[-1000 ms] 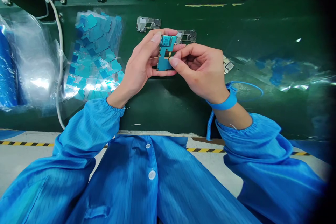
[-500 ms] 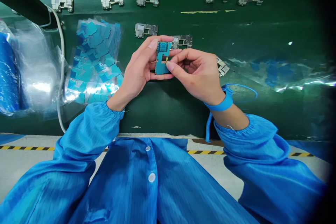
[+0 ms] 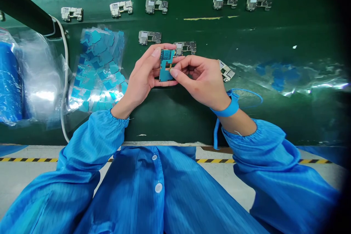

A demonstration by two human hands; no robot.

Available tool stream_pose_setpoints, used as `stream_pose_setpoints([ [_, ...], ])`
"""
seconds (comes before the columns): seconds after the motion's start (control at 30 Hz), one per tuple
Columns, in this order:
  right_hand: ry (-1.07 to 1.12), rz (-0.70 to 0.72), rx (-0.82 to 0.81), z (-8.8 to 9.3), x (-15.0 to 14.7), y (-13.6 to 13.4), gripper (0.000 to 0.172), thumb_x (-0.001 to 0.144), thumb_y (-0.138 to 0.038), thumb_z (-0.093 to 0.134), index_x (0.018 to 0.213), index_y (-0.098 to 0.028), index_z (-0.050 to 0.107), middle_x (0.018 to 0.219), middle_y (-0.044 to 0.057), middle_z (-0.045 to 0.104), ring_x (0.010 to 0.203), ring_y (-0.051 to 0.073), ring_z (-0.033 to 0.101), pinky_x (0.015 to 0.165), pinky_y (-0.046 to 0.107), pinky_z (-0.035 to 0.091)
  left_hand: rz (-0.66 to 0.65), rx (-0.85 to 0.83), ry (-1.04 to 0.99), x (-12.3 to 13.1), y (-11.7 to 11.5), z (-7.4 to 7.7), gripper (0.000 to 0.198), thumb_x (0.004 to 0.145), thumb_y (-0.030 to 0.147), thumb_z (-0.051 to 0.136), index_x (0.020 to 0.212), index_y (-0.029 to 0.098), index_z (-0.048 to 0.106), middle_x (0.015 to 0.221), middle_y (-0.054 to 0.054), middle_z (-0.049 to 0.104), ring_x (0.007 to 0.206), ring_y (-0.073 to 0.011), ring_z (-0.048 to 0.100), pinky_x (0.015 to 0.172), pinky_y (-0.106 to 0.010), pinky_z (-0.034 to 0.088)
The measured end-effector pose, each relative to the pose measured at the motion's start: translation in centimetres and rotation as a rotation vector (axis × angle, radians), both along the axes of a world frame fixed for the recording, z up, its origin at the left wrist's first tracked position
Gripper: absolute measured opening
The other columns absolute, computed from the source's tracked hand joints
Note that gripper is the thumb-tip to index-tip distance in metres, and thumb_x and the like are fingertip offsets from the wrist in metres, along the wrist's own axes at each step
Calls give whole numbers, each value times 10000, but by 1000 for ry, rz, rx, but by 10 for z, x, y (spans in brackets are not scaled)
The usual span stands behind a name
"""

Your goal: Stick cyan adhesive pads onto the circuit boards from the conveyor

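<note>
My left hand (image 3: pixel 145 68) is closed round a small circuit board (image 3: pixel 165 75), holding it upright by its edges between thumb and fingers. Blue film covers most of the board's face, with a cut-out at its middle right. At that right edge, the thumb and forefinger of my right hand (image 3: pixel 201 76) are pinched on the board; their very tips hide what lies between them. Just behind the fingers lies a bare circuit board (image 3: pixel 186 48), and a tilted one (image 3: pixel 226 70) lies beyond my right wrist.
Sheets of blue film pieces (image 3: pixel 98 69) lie to the left, beside a grey cable (image 3: pixel 65 80) and a plastic-wrapped blue bundle (image 3: pixel 10 84). Several boards (image 3: pixel 157 6) sit along the back of the green table (image 3: pixel 170 124). A blue coiled cord (image 3: pixel 216 135) hangs from my right wristband.
The view has shifted a little, so the boards at the back appear lower and a blue-covered one at the top right shows more. Both hands keep nearly the same grip on the board.
</note>
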State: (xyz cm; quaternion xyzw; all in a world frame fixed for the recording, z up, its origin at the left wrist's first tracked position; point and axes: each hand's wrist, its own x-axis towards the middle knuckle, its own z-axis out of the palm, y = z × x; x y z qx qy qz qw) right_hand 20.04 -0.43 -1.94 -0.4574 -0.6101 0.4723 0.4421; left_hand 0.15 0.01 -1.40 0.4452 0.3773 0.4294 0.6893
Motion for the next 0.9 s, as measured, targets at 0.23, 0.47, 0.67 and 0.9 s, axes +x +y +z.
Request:
stream_pose_setpoints([
  [0.23, 15, -1, 18, -3, -1, 1, 430, 923, -645, 913, 843, -250, 763, 978, 69, 789, 970, 249, 780, 843, 436, 724, 2, 35, 0, 0, 0, -4, 554, 1081, 735, 561, 1412, 314, 702, 1411, -59, 816, 1466, -400, 729, 1041, -566, 727],
  [0.47, 1, 18, -11, 0, -1, 0, 319, 932, -497, 915, 839, -236, 757, 1099, 64, 855, 871, 199, 752, 703, 362, 647, 14, 52, 19, 0, -1, -2, 500, 1110, 673, 529, 1404, 307, 703, 1382, -39, 834, 1377, -340, 786, 1009, -514, 747],
  [0.67, 1, 9, 0, 0, -1, 1, 279, 912, -433, 912, 828, -224, 749, 1090, 62, 866, 775, 166, 693, 635, 325, 581, 20, 41, 5, -1, -1, -5, 462, 1063, 598, 646, 1418, 304, 689, 1339, -45, 847, 1199, -306, 856, 949, -470, 764],
  [0.9, -20, 2, 32, 2, -1, 2, 283, 934, -466, 888, 851, -229, 756, 1056, 53, 846, 735, 153, 649, 659, 324, 579, -32, 116, 7, -4, 2, -18, 549, 1021, 590, 750, 1505, 351, 654, 1376, -52, 843, 1296, -332, 829, 1060, -496, 740],
])
